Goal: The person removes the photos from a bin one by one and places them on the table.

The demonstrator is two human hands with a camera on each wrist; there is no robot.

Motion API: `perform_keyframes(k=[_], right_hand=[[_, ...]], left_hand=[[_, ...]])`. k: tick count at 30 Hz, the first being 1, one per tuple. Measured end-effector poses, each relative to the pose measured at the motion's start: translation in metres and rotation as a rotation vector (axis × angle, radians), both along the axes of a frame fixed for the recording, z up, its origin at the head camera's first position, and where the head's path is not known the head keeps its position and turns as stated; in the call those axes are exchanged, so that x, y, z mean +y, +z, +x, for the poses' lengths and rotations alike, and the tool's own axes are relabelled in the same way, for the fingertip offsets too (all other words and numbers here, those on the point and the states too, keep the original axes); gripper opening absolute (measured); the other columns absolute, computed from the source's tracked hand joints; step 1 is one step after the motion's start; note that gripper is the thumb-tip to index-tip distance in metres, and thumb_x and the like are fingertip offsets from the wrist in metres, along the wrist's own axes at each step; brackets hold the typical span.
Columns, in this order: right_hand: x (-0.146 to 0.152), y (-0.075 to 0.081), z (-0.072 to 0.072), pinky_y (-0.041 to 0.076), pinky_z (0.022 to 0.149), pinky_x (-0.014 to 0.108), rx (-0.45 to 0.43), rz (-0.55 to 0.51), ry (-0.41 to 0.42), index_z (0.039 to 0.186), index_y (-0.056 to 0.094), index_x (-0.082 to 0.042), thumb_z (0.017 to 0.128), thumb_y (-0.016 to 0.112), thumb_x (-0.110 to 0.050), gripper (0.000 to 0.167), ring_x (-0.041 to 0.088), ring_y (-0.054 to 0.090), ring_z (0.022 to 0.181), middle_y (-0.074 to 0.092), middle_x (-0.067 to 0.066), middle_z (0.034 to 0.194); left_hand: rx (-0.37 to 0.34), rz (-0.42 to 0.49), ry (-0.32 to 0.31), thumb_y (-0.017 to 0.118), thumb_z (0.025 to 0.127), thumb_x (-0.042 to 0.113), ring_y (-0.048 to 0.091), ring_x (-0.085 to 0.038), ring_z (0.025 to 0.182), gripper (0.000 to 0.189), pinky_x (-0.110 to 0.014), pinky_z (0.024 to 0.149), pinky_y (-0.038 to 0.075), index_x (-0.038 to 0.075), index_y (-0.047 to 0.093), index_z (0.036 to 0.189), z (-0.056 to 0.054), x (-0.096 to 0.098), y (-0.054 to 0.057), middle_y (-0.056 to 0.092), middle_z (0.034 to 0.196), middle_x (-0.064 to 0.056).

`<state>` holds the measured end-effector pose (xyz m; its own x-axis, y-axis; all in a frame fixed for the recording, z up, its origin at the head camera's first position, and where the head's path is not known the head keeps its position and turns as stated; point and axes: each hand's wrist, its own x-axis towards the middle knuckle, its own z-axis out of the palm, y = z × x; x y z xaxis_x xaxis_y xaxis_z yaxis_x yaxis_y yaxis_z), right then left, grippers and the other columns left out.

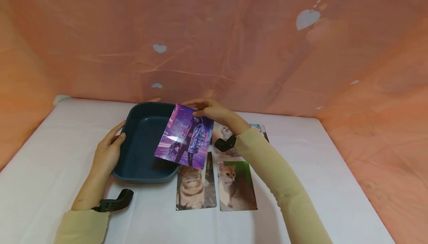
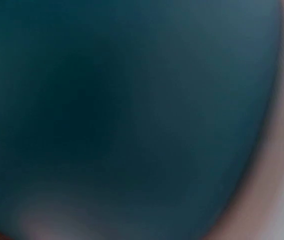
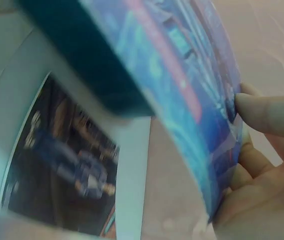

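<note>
My left hand grips the left rim of a dark blue plastic tray, thumb over the edge. Close up, the tray fills the left wrist view as a blur. With thumb and fingers my right hand pinches the top right corner of a glossy purple picture card, printed with an armed figure in a jacket. That card is tilted and overlaps the tray's right side in the head view. In the right wrist view the card looks bent, with the thumb on one face.
Right of the tray lie a striped cat photo and another cat photo with green behind. Further photos behind them are partly hidden by the right wrist. A dark photo of a figure shows below the card. An orange curtain hangs behind the white table.
</note>
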<state>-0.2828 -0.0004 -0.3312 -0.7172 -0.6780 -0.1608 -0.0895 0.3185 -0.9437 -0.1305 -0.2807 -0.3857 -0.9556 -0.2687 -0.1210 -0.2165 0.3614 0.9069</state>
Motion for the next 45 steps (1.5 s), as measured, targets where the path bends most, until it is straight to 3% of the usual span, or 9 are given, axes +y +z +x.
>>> perform_keyframes(k=[6, 12, 16, 20, 29, 34, 38, 41, 45], right_hand=[[0.021, 0.001, 0.003, 0.047, 0.095, 0.036, 0.05, 0.077, -0.013, 0.137, 0.054, -0.01, 0.093, 0.053, -0.003, 0.044, 0.025, 0.057, 0.11, 0.058, 0.013, 0.131], [0.044, -0.001, 0.011, 0.049, 0.092, 0.036, 0.03, 0.141, -0.021, 0.136, 0.056, -0.012, 0.093, 0.054, -0.005, 0.043, 0.026, 0.061, 0.101, 0.061, 0.014, 0.123], [0.059, -0.005, 0.018, 0.048, 0.094, 0.038, 0.027, 0.161, -0.032, 0.135, 0.056, -0.015, 0.094, 0.055, -0.006, 0.043, 0.026, 0.06, 0.105, 0.061, 0.012, 0.125], [0.074, -0.011, 0.022, 0.045, 0.1, 0.04, 0.026, 0.146, -0.039, 0.135, 0.056, -0.013, 0.094, 0.055, -0.005, 0.042, 0.024, 0.056, 0.115, 0.056, 0.011, 0.134], [0.102, -0.021, 0.031, 0.049, 0.087, 0.031, 0.024, 0.107, -0.031, 0.136, 0.054, -0.006, 0.093, 0.055, -0.002, 0.044, 0.019, 0.062, 0.099, 0.059, 0.019, 0.129], [0.118, -0.026, 0.034, 0.046, 0.096, 0.036, 0.049, 0.141, -0.036, 0.137, 0.053, -0.007, 0.093, 0.055, -0.002, 0.044, 0.026, 0.057, 0.115, 0.048, 0.015, 0.143], [0.131, -0.029, 0.036, 0.04, 0.105, 0.046, 0.04, 0.166, -0.051, 0.137, 0.053, -0.007, 0.093, 0.054, 0.0, 0.045, 0.031, 0.042, 0.134, 0.038, 0.014, 0.151], [0.14, -0.03, 0.04, 0.035, 0.107, 0.051, 0.038, 0.189, -0.065, 0.137, 0.053, -0.008, 0.093, 0.055, -0.001, 0.044, 0.032, 0.033, 0.139, 0.033, 0.015, 0.153], [0.15, -0.031, 0.044, 0.036, 0.107, 0.051, 0.037, 0.202, -0.065, 0.137, 0.053, -0.008, 0.094, 0.055, -0.004, 0.043, 0.034, 0.035, 0.137, 0.034, 0.016, 0.152]], left_hand=[[0.01, -0.001, 0.001, 0.035, 0.103, 0.036, 0.033, -0.043, 0.13, 0.051, -0.059, 0.104, 0.025, 0.024, 0.027, 0.152, 0.0, -0.003, -0.001, 0.04, 0.142, -0.03], [0.01, -0.014, 0.0, 0.034, 0.103, 0.038, 0.034, -0.043, 0.128, 0.051, -0.058, 0.103, 0.026, 0.024, 0.027, 0.152, 0.0, -0.007, -0.003, 0.042, 0.139, -0.03], [-0.004, -0.012, -0.008, 0.034, 0.103, 0.039, 0.03, -0.045, 0.132, 0.052, -0.061, 0.105, 0.023, 0.026, 0.025, 0.152, -0.001, -0.01, -0.003, 0.039, 0.142, -0.03], [-0.015, -0.001, -0.014, 0.034, 0.103, 0.039, 0.029, -0.046, 0.133, 0.052, -0.062, 0.106, 0.022, 0.026, 0.024, 0.152, 0.0, -0.013, -0.003, 0.034, 0.146, -0.032], [-0.022, 0.005, -0.013, 0.034, 0.103, 0.04, 0.033, -0.044, 0.128, 0.051, -0.059, 0.101, 0.027, 0.031, 0.024, 0.152, 0.001, -0.021, -0.004, 0.037, 0.144, -0.031], [-0.018, 0.01, -0.02, 0.034, 0.103, 0.04, 0.033, -0.044, 0.127, 0.051, -0.059, 0.101, 0.026, 0.033, 0.023, 0.152, 0.002, -0.024, -0.005, 0.036, 0.143, -0.032], [-0.015, 0.005, -0.02, 0.034, 0.102, 0.04, 0.037, -0.039, 0.12, 0.05, -0.051, 0.096, 0.031, 0.035, 0.024, 0.151, 0.001, -0.026, -0.006, 0.037, 0.143, -0.03], [-0.021, 0.007, -0.022, 0.034, 0.102, 0.04, 0.037, -0.039, 0.121, 0.05, -0.05, 0.097, 0.031, 0.035, 0.024, 0.151, 0.001, -0.027, -0.005, 0.037, 0.144, -0.03], [-0.023, 0.012, -0.03, 0.035, 0.102, 0.039, 0.032, -0.044, 0.125, 0.05, -0.056, 0.101, 0.026, 0.034, 0.023, 0.151, 0.001, -0.029, -0.005, 0.034, 0.144, -0.032]])
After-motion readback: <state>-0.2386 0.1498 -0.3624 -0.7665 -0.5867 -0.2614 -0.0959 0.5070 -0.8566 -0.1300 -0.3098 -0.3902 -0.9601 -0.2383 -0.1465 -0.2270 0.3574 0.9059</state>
